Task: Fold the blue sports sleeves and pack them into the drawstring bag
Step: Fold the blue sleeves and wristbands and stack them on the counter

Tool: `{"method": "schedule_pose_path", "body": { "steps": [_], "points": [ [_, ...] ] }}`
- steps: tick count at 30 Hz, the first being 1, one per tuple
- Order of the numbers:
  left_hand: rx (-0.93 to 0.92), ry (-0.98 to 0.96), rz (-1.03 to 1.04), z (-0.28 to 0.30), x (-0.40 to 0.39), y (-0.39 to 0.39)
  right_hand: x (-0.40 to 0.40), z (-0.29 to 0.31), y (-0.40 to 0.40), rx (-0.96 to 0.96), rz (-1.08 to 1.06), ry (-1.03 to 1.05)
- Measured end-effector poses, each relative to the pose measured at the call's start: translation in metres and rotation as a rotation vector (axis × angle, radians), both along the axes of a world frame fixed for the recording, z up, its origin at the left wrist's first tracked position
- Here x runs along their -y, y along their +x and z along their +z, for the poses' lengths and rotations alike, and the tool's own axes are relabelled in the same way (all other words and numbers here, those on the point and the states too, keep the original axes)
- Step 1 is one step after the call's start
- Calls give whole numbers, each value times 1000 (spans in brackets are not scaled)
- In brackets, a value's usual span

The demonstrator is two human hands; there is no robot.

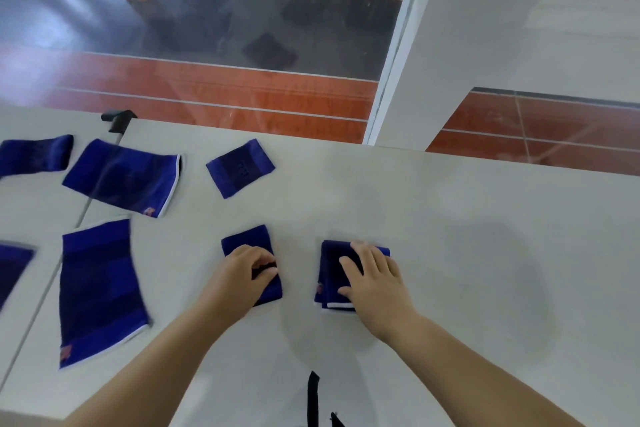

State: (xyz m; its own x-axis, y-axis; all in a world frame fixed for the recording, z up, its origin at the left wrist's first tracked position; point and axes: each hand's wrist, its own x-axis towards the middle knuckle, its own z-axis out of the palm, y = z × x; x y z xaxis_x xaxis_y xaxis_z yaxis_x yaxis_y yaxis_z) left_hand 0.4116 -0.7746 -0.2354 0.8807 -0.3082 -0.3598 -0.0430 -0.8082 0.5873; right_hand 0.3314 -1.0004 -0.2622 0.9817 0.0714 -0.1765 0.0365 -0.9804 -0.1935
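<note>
Several blue sports sleeves lie on a white table. My left hand curls its fingers around the edge of a small blue sleeve in the middle. My right hand presses flat on a folded blue sleeve with a white hem. A long unfolded sleeve lies at the left, a wide one beyond it, and a small square one further back. A black strap shows at the bottom edge. The drawstring bag itself is not identifiable.
Two more blue sleeves sit at the far left, one at the back and one at the edge. A black clamp grips the table's far edge. Beyond lies a red and grey floor and a white wall.
</note>
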Motion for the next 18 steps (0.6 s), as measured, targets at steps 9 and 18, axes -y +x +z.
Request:
{"method": "schedule_pose_path", "body": {
  "steps": [9,18],
  "points": [
    [-81,233,132,-4,-33,-2,-26,31,26,50,-72,201],
    [-236,132,109,-11,-76,29,-87,32,40,-168,-167,347]
  ]
}}
